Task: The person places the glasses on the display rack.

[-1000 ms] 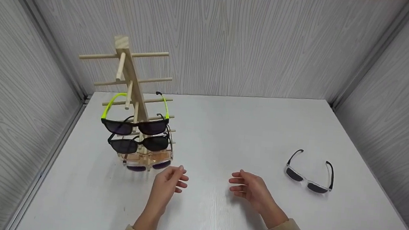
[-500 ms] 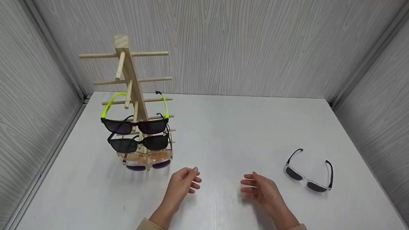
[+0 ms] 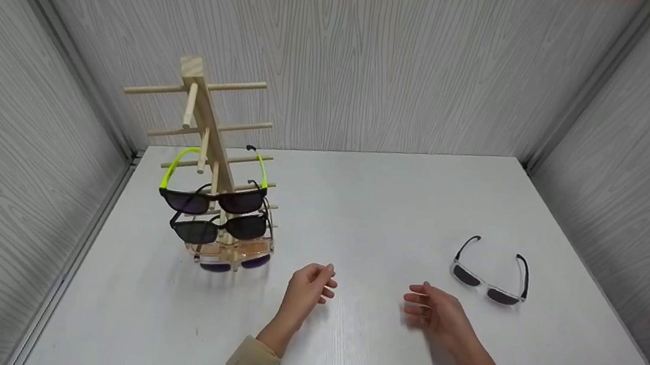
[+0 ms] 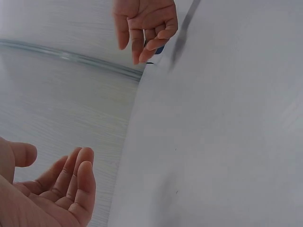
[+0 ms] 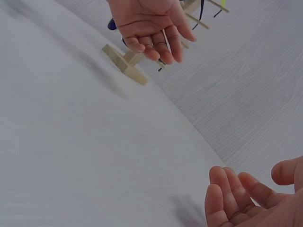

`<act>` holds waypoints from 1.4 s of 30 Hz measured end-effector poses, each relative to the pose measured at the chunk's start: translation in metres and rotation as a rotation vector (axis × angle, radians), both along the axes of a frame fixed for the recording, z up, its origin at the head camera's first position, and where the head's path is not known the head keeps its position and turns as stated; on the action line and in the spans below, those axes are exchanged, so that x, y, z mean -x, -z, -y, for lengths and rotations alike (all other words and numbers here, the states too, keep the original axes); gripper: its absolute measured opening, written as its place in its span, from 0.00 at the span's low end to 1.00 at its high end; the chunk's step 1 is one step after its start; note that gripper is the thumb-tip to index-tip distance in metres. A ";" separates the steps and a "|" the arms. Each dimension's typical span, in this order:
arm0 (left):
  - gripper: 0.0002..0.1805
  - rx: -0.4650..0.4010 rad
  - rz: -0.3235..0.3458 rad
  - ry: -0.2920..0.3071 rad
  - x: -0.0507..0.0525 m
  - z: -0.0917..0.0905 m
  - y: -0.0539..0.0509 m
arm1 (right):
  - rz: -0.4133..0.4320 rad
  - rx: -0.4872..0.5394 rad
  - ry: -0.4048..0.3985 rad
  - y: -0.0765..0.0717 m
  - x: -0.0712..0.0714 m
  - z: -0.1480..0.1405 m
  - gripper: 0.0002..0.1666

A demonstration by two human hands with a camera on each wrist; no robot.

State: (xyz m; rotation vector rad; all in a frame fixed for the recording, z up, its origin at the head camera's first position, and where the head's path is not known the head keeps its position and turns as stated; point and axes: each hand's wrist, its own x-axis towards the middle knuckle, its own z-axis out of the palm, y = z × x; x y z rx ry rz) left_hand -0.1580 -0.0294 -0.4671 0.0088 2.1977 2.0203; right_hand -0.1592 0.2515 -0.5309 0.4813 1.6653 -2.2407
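My left hand (image 3: 305, 289) hovers over the middle of the table, fingers loosely bent and holding nothing; the left wrist view shows its palm (image 4: 52, 198) with a gap between thumb and fingers. To its right, my right hand (image 3: 437, 313) is likewise relaxed and bare. Sunglasses with a clear frame, dark lenses and black temples (image 3: 486, 285) lie unfolded on the table, just beyond the right hand. Left of the left hand stands a wooden display rack (image 3: 207, 113). On it hang black sunglasses with yellow-green temples (image 3: 241, 201), all-black sunglasses (image 3: 197, 232) and lower pairs, partly hidden.
The upper pegs (image 3: 236, 86) of the rack stick out sideways and forward. A white table (image 3: 358, 209) is enclosed by wood-grain panels at the back (image 3: 359, 62), left and right. In the right wrist view, the rack's wooden foot (image 5: 125, 66) shows behind the left hand.
Both hands have drifted to the right across the table, the right one coming closer to the clear-framed sunglasses. The rack and all the sunglasses have stayed in place.
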 end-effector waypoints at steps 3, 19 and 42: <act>0.14 -0.006 0.007 0.002 0.001 -0.006 0.000 | 0.012 -0.001 0.027 0.000 -0.003 -0.009 0.25; 0.14 -0.045 0.000 0.074 0.016 -0.039 0.020 | 0.053 0.058 0.150 -0.003 -0.023 -0.057 0.24; 0.18 -0.066 0.002 0.143 0.045 -0.106 0.048 | 0.157 0.118 0.390 -0.014 -0.048 -0.115 0.19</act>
